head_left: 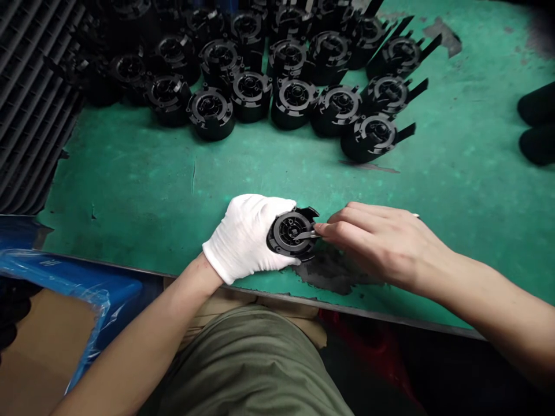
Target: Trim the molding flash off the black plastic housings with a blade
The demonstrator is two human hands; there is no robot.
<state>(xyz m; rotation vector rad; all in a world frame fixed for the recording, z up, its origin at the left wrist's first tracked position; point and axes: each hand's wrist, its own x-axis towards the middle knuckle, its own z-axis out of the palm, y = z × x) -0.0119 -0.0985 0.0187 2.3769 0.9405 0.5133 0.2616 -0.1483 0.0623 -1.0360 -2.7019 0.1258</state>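
My left hand (pixel 251 237), in a white glove, is wrapped round a black round plastic housing (pixel 286 245) near the table's front edge. The housing's open face, with a ring and inner ribs, points up at me. My bare right hand (pixel 381 240) comes in from the right, its fingers pinching a slim metal tool like tweezers (pixel 307 234). The tool's tip reaches into the middle of the housing's face. Whether the tip grips anything there is too small to tell.
Several similar black housings (pixel 210 112) stand in rows on the green table (pixel 165 167). Black ribbed trays (pixel 34 104) are stacked at left. Two dark cylinders (pixel 540 144) lie at the right edge. A blue bin (pixel 117 289) with plastic film is below left.
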